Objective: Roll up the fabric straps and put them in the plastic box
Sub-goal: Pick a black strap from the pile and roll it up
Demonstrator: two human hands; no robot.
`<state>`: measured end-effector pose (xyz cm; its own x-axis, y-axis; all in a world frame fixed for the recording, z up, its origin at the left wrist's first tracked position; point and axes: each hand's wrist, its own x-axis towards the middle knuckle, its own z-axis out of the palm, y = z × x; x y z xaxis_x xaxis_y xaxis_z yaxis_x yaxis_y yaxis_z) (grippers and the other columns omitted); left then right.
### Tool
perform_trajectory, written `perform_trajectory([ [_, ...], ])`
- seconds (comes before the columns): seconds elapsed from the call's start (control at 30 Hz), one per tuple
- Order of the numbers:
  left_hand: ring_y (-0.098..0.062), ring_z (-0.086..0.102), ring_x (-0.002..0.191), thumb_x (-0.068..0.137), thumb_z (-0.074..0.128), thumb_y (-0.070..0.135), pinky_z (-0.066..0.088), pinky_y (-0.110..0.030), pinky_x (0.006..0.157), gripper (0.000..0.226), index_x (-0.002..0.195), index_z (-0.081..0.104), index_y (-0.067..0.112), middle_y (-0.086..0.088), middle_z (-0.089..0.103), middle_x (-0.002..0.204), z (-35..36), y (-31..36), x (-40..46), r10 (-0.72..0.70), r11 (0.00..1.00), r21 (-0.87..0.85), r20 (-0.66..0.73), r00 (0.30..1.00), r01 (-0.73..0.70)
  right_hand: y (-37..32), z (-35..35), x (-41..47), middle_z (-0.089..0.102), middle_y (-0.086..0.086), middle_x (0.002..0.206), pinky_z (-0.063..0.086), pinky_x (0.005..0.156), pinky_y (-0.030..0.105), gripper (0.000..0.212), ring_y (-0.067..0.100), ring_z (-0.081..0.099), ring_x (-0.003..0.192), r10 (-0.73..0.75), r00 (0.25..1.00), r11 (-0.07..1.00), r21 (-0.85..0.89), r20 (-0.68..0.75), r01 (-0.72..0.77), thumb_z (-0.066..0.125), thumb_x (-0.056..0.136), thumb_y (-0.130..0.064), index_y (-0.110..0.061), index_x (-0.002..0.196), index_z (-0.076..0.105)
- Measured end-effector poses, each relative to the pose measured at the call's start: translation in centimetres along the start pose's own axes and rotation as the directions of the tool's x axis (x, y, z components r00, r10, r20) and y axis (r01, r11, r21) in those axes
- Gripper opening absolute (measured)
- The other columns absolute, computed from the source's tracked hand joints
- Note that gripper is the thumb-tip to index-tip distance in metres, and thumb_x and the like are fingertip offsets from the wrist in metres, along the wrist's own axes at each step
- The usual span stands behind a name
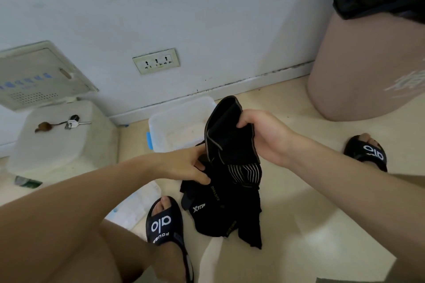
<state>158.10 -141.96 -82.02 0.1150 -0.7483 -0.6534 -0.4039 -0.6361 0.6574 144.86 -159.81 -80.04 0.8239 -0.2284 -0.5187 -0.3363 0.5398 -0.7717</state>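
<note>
A black fabric strap (pixel 226 131) with tan edging hangs in front of me, bunched at the top. My right hand (pixel 262 135) grips its upper part, thumb over the fold. My left hand (pixel 186 167) pinches the strap lower down, at its left edge. The strap's tail with striped elastic drops onto a pile of black straps (pixel 220 211) on the floor, one marked with white lettering. Behind the strap stands the translucent plastic box (pixel 165 126), open, with a blue latch on its left side; I see nothing in the part of it that shows.
A pinkish bin (pixel 358 57) with a black liner stands at the right against the wall. A white container (pixel 62 138) with keys on top sits at the left. My feet in black slides (pixel 164 225) flank the pile. A translucent lid (pixel 135 204) lies by my left foot.
</note>
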Motion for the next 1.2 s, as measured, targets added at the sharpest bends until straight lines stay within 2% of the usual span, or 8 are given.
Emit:
perform_trajectory([
  [0.17, -0.008, 0.064, 0.084, 0.090, 0.066, 0.002, 0.049, -0.020, 0.075, 0.041, 0.091, 0.051, 0.040, 0.007, 0.059, 0.094, 0.1, 0.0, 0.9, 0.162, 0.977, 0.179, -0.244, 0.956, -0.120, -0.3, 0.2, -0.3, 0.063, 0.020, 0.106, 0.057, 0.091, 0.051, 0.038, 0.036, 0.066, 0.095, -0.038, 0.997, 0.998, 0.050, 0.065, 0.034, 0.050, 0.080, -0.010, -0.002, 0.115, 0.064],
  [0.3, -0.018, 0.060, 0.097, 0.097, 0.064, 0.013, 0.047, -0.015, 0.078, 0.014, 0.107, 0.058, 0.020, 0.004, 0.061, 0.103, 0.4, 0.0, 1.3, 0.115, 0.973, 0.218, -0.202, 0.973, -0.070, -0.5, 0.4, -0.8, 0.061, 0.017, 0.103, 0.058, 0.081, 0.040, 0.030, 0.032, 0.063, 0.094, -0.049, 0.992, 0.998, 0.040, 0.118, 0.044, 0.041, 0.088, -0.003, -0.005, 0.110, 0.061],
  [0.43, -0.011, 0.053, 0.090, 0.097, 0.068, 0.018, 0.038, -0.009, 0.075, 0.034, 0.128, 0.057, 0.007, 0.018, 0.045, 0.092, 0.0, 0.0, 1.4, 0.147, 0.960, 0.269, -0.259, 0.954, -0.075, -0.3, 0.7, -0.8, 0.059, 0.017, 0.108, 0.059, 0.082, 0.041, 0.038, 0.033, 0.062, 0.098, -0.032, 0.989, 0.999, 0.005, 0.145, 0.031, 0.047, 0.082, -0.007, -0.006, 0.117, 0.062],
  [0.57, -0.008, 0.041, 0.077, 0.102, 0.058, 0.007, 0.037, -0.003, 0.066, 0.020, 0.089, 0.045, 0.016, 0.016, 0.037, 0.079, -0.2, 0.4, 2.1, 0.090, 0.919, 0.394, -0.226, 0.970, 0.006, -0.3, 0.7, -0.6, 0.056, 0.016, 0.105, 0.056, 0.081, 0.041, 0.047, 0.033, 0.059, 0.096, -0.031, 0.994, 0.999, -0.014, 0.108, 0.033, 0.053, 0.068, -0.011, -0.011, 0.114, 0.058],
  [0.77, -0.027, 0.062, 0.095, 0.099, 0.059, 0.019, 0.053, -0.041, 0.085, 0.034, 0.125, 0.041, 0.007, -0.006, 0.061, 0.102, -1.2, -1.1, 2.7, -0.030, 0.873, 0.467, -0.231, 0.972, 0.138, -0.1, 0.2, -1.2, 0.049, 0.012, 0.084, 0.045, 0.069, 0.035, 0.035, 0.030, 0.050, 0.080, 0.002, 1.000, 0.978, -0.211, 0.009, 0.000, 0.053, 0.058, -0.007, -0.008, 0.093, 0.059],
  [0.97, -0.027, 0.054, 0.086, 0.097, 0.056, 0.009, 0.043, -0.036, 0.070, 0.044, 0.132, 0.031, 0.008, -0.003, 0.047, 0.086, -1.2, -3.0, 2.4, -0.205, 0.770, 0.583, -0.160, 0.966, 0.260, -1.7, -2.9, -3.3, 0.050, 0.010, 0.082, 0.046, 0.076, 0.039, 0.024, 0.029, 0.053, 0.078, 0.013, 0.999, 0.973, -0.231, -0.035, -0.021, 0.053, 0.059, -0.011, -0.012, 0.083, 0.053],
  [1.1, -0.031, 0.065, 0.096, 0.094, 0.062, 0.021, 0.058, -0.046, 0.085, 0.058, 0.141, 0.028, 0.021, -0.011, 0.063, 0.105, -0.8, -3.0, 2.5, -0.220, 0.787, 0.570, -0.098, 0.971, 0.236, -0.3, -4.4, -4.5, 0.062, 0.016, 0.082, 0.053, 0.064, 0.038, 0.011, 0.032, 0.064, 0.073, 0.087, 0.988, 0.793, -0.592, -0.125, -0.145, 0.059, 0.079, -0.005, -0.007, 0.087, 0.065],
  [1.2, -0.031, 0.064, 0.103, 0.096, 0.061, 0.027, 0.055, -0.046, 0.092, 0.056, 0.144, 0.032, 0.021, -0.012, 0.065, 0.116, 0.0, -2.9, 2.8, -0.274, 0.730, 0.642, -0.035, 0.961, 0.232, 2.3, -4.9, -4.5, 0.071, 0.014, 0.097, 0.062, 0.069, 0.042, 0.044, 0.032, 0.072, 0.082, 0.168, 0.967, 0.603, -0.756, -0.191, -0.254, 0.066, 0.067, -0.019, -0.015, 0.110, 0.065],
])
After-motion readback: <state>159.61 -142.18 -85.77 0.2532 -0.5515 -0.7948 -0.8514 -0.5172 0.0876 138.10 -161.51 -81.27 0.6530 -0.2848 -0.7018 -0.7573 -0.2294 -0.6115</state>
